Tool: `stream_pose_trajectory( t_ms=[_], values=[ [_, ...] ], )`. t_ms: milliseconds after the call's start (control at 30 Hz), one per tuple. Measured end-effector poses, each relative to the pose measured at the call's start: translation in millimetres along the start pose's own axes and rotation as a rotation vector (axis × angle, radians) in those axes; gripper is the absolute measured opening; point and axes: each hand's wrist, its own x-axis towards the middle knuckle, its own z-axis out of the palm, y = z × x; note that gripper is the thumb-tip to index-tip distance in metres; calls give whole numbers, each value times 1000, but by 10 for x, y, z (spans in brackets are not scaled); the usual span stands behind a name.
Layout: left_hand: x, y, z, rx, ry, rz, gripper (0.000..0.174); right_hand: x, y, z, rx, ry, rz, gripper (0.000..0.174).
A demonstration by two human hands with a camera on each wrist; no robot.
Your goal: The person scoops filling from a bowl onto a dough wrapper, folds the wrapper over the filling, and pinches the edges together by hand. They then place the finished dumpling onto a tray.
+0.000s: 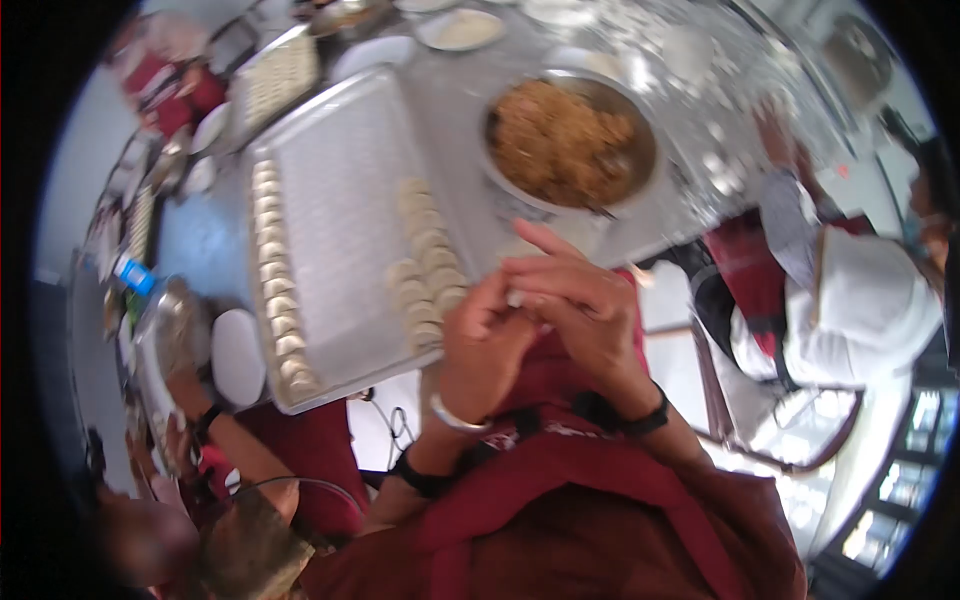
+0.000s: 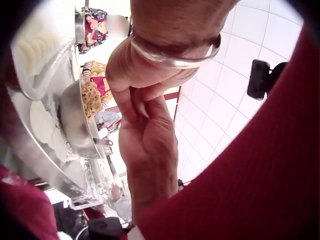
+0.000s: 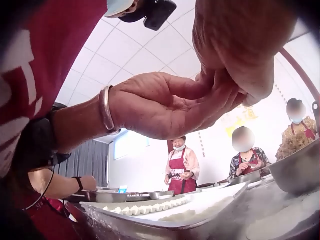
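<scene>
Left hand [image 1: 483,345] and right hand [image 1: 580,308] together, dead centre in the head view, fingers curled and overlapped; pale fleck [image 1: 515,298] between, too blurred to name, so can't tell whether clamped on something. Beyond, grey metal table [image 1: 450,110], strewn with white flour [image 1: 690,60] out at one o'clock; person in white [image 1: 850,300] over at three. At ten, smooth rectangular tray [image 1: 335,200]; between twelve and one, round bowl [image 1: 648,150], heaped with crumbly orange-brown filling [image 1: 555,140]. On the tray, dumplings [image 1: 278,283]: plump pale crescents, one neat file down the left edge, one bunched group near the hands.

Across to the left wrist: silver bangle [image 2: 172,63] gleaming at twelve, white ceiling panels [image 2: 225,105] at three, dull steel of the bowl at nine, flat pale rounds [image 2: 45,125] just beyond.

And the right wrist: hands joined overhead, grey pleated curtain [image 3: 89,162] at eight, people in maroon aprons [image 3: 176,172] between three and five. Tray low at six, dumplings lined up inside, soft and white.
</scene>
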Motion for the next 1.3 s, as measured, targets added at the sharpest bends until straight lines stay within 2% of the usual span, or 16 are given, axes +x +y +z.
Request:
stream_pose_trajectory(
  t_ms=[67, 133, 200, 233, 300, 400, 433, 533, 633, 733, 833, 1000, 1167, 1200, 1267, 1300],
  values=[
    [-44, 41, -119, 49, -18, -90, 31, 10, -54, 66, -65, -54, 44, 22],
    [-76, 49, -251, 151, 21, -97, 32, 28, -155, 211, -116, -79, 154, 34],
    [-126, 1, -384, 226, 85, 42, 35, 12, -74, 402, -52, -58, 149, 39],
    [-157, -64, -467, 139, 119, 51, 37, 3, -68, 499, 33, -30, 234, 34],
    [-120, -206, -500, -71, 112, 56, 41, 29, -36, 559, -33, -138, 116, 31],
    [-227, 5, -514, -228, 61, 45, 44, 0, 63, 561, -3, -152, 39, 29],
    [-224, -47, -517, -338, -23, 45, 41, -12, 86, 537, 42, -143, 41, 29],
    [-278, -102, -483, -909, -97, -50, 33, -14, 32, 525, -48, -106, -17, 28],
    [-344, -249, -513, -1045, -117, 4, 29, -70, -47, 609, -69, -107, -83, 26],
    [-485, -334, -528, -908, -91, 49, 23, -204, -23, 619, -58, -207, -69, 28],
    [-616, -445, -590, -867, -89, 78, 25, -294, -91, 691, -72, -266, -102, 29],
    [-728, -437, -555, -851, -64, 93, 35, -369, -226, 701, -161, -251, -173, 29],
    [-739, -437, -473, -824, -79, 59, 41, -354, -55, 473, -157, -329, -204, 27],
    [-721, -426, -501, -809, -100, 33, 42, -337, -123, 448, -127, -310, -200, 30],
    [-757, -255, -408, -478, -116, 226, 45, -310, -325, 421, -136, -235, -128, 40],
    [-725, -199, -368, -623, -140, 198, 47, -347, -369, 360, -99, -180, -42, 44]
  ],
)
